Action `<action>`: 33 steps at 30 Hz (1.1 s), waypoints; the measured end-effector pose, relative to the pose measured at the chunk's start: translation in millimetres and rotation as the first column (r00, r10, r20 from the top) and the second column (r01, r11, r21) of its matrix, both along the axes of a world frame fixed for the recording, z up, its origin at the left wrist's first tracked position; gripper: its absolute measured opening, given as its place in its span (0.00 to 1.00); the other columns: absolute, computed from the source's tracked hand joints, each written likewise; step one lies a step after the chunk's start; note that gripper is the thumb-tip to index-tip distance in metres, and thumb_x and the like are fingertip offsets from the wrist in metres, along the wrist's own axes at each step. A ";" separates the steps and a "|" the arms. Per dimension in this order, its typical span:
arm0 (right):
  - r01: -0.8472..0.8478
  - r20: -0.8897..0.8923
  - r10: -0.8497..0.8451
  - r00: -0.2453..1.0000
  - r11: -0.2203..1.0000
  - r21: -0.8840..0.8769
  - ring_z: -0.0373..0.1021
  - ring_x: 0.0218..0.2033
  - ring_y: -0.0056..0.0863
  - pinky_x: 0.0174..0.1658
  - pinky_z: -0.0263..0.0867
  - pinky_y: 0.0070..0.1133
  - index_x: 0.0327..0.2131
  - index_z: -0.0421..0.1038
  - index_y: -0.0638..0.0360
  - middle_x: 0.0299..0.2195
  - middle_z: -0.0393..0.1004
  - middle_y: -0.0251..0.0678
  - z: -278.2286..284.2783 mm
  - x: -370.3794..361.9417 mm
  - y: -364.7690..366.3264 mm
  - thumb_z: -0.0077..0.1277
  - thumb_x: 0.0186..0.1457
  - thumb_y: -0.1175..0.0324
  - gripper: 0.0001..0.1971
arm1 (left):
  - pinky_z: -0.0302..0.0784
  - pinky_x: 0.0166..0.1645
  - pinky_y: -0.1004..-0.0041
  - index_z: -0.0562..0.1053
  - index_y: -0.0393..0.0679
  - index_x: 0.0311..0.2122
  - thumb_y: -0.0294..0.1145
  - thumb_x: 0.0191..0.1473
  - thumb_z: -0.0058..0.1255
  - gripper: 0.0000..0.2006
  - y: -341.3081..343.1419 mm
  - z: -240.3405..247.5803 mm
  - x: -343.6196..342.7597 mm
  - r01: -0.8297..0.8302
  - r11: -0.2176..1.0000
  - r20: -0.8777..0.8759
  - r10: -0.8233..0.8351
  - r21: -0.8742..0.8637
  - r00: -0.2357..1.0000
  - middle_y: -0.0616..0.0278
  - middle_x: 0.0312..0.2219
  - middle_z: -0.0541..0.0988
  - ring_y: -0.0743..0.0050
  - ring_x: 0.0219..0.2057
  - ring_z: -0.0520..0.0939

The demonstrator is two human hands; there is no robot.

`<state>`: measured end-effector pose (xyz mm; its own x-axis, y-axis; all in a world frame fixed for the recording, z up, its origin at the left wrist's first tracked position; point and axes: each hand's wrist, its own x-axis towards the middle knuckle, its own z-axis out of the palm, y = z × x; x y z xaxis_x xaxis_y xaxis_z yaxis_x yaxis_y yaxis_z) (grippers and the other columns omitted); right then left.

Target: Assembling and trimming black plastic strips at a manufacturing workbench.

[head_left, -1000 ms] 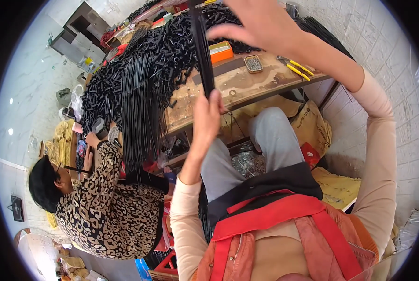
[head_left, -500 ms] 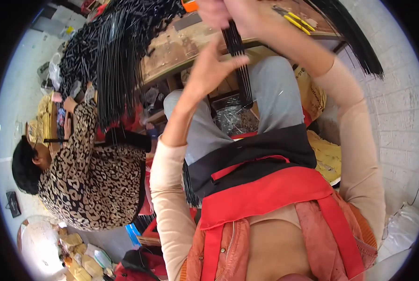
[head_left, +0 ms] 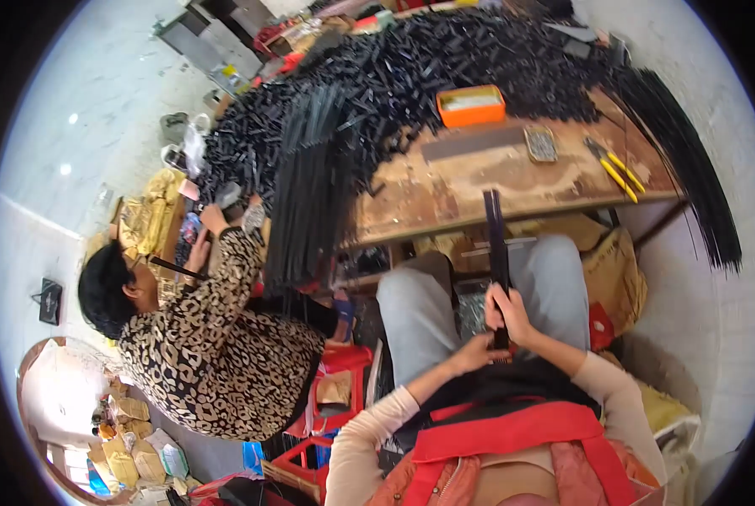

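Observation:
Upright in front of my lap stands a long, narrow bundle of black rods [head_left: 497,232], its far end reaching toward the table edge. My right hand [head_left: 511,314] is closed around its lower part. At the bundle's near end, my left hand [head_left: 475,352] is closed, its fingers pressed against that end from the left. The finer detail of the rods is blurred. Between my knees, partly hidden by the bundle, lies a heap of small shiny pieces [head_left: 472,310].
Ahead is a wooden table [head_left: 445,190] with piled black pieces [head_left: 411,63], an orange box [head_left: 470,106], a small metal tin [head_left: 541,143] and yellow-handled pliers [head_left: 615,170]. Long black rods hang over both sides [head_left: 306,194] [head_left: 690,160]. A co-worker [head_left: 217,363] sits at left.
Both hands have come down from above the table edge to my lap with the bundle. My left hand, open before, now closes at its near end. The view shows more of the table.

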<state>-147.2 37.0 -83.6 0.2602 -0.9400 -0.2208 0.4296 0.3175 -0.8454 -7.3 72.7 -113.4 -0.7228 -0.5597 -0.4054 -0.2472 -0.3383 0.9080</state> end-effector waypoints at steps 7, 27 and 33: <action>0.068 0.078 -0.061 0.995 0.994 -0.084 0.69 0.26 0.18 0.32 0.65 0.17 0.39 0.69 0.63 0.26 0.72 0.32 65.8 7.7 -36.7 0.48 0.60 0.64 0.11 | 0.76 0.39 0.68 0.74 0.39 0.43 0.32 0.52 0.56 0.13 -54.6 49.2 64.0 0.214 0.868 0.282 -0.090 -0.448 0.955 0.57 0.30 0.81 0.64 0.33 0.81; 0.040 -0.026 -0.039 0.999 0.999 0.029 0.58 0.19 0.09 0.22 0.53 0.12 0.32 0.67 0.58 0.19 0.63 0.22 40.7 14.7 -75.3 0.51 0.58 0.70 0.05 | 0.77 0.34 0.58 0.70 0.42 0.36 0.36 0.44 0.55 0.14 -413.1 202.2 89.1 0.339 0.179 0.291 0.903 -0.924 0.317 0.51 0.24 0.79 0.49 0.31 0.82; 0.063 0.020 -0.062 0.998 0.997 -0.050 0.57 0.18 0.10 0.22 0.53 0.12 0.33 0.65 0.58 0.20 0.62 0.23 39.8 10.5 -73.1 0.50 0.58 0.69 0.05 | 0.76 0.30 0.66 0.66 0.41 0.42 0.19 0.47 0.51 0.15 -334.1 209.0 111.6 -0.136 0.599 0.371 0.642 -0.789 0.671 0.49 0.33 0.75 0.60 0.27 0.81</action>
